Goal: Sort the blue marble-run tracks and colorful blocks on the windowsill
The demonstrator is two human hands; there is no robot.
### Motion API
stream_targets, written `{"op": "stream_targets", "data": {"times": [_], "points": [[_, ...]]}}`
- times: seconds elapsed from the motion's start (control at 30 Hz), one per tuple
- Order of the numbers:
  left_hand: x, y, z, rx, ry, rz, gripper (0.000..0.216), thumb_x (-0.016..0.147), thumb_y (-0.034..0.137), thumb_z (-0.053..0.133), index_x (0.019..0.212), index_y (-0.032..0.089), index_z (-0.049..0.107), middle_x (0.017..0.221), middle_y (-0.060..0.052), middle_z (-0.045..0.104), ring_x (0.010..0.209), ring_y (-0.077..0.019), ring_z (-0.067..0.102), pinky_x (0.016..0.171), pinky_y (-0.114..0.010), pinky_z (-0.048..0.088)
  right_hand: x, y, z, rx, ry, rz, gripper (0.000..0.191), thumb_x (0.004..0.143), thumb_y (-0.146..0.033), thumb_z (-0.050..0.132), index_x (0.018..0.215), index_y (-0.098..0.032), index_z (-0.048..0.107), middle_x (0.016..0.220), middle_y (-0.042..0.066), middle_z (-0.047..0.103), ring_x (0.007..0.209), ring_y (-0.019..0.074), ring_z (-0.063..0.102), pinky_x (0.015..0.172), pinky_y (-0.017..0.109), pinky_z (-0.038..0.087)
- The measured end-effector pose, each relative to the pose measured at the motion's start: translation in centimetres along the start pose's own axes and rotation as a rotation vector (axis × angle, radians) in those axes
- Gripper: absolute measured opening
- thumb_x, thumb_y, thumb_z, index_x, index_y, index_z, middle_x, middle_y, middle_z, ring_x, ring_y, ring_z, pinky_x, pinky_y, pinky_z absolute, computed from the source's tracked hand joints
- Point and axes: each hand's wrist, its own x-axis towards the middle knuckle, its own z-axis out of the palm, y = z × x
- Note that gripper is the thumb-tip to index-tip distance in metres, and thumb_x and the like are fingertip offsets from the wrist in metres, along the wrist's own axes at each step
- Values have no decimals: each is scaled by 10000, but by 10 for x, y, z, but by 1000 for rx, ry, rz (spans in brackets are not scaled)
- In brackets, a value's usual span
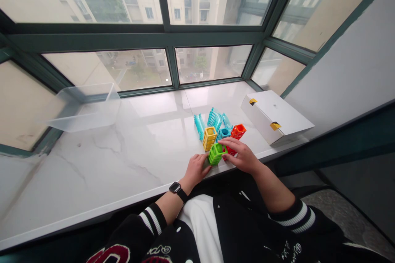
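Note:
A green openwork plastic toy block [215, 154] stands tilted near the front edge of the windowsill. My right hand [242, 155] grips its upper right side between thumb and fingers. At its lower left, my left hand [197, 168] holds it with curled fingertips. A yellow toy block [210, 137] stands upright just behind it. Beside that are a blue toy block [223, 134] and an orange-red one [238, 131]. A red piece [228, 152] is partly hidden behind my right fingers. Several curved turquoise plastic pieces [215, 118] lie farther back.
A clear plastic bin [89, 111] sits at the left by the window. To the right is a white box [276, 115] with yellow-and-black tabs. The marble-patterned sill [108, 164] ends at a front edge close to my body. Green-framed windows rise behind.

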Motion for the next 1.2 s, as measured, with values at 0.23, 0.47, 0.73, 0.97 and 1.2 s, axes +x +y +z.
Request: {"op": "stream_targets", "data": {"times": [0.23, 0.47, 0.73, 0.97, 1.2], "points": [[-1, -1, 1, 18, -10, -5, 511, 916, 323, 737, 1394, 256, 570, 1270, -76, 729, 1129, -302, 635, 989, -470, 515, 0, 1, 1, -14, -11, 1, 459, 975, -286, 700, 1432, -296, 654, 1365, 107, 692, 1252, 294, 673, 1114, 501, 552], [-1, -2, 2, 26, -2, 2, 511, 923, 334, 736, 1398, 253, 565, 1268, -79, 729, 1136, -300, 636, 989, -468, 520, -1, 1, 3, -23, -24, 6, 468, 974, -272, 692, 1438, -314, 650, 1365, 94, 690, 1254, 295, 670, 1116, 503, 546], [-1, 0, 1, 32, 3, 0, 516, 917, 324, 745, 1397, 248, 572, 1270, -85, 731, 1140, -299, 643, 981, -464, 526, -1, 3, 4, -59, -43, 8, 465, 975, -277, 691, 1438, -301, 650, 1371, 103, 686, 1258, 300, 665, 1113, 512, 545], [0, -1, 1, 35, 0, 0, 527, 916, 332, 747, 1406, 253, 571, 1271, -82, 734, 1128, -300, 644, 984, -469, 525, -3, 5, 6, -93, -55, 12, 464, 976, -285, 693, 1438, -303, 652, 1382, 104, 685, 1265, 307, 661, 1114, 526, 541], [0, -1, 2, 35, -1, 4, 539, 914, 326, 746, 1417, 254, 563, 1281, -81, 732, 1132, -298, 641, 988, -469, 523, -3, 6, 9, -90, -53, 2, 465, 981, -281, 679, 1445, -308, 648, 1378, 101, 685, 1259, 300, 664, 1109, 515, 548]]}}
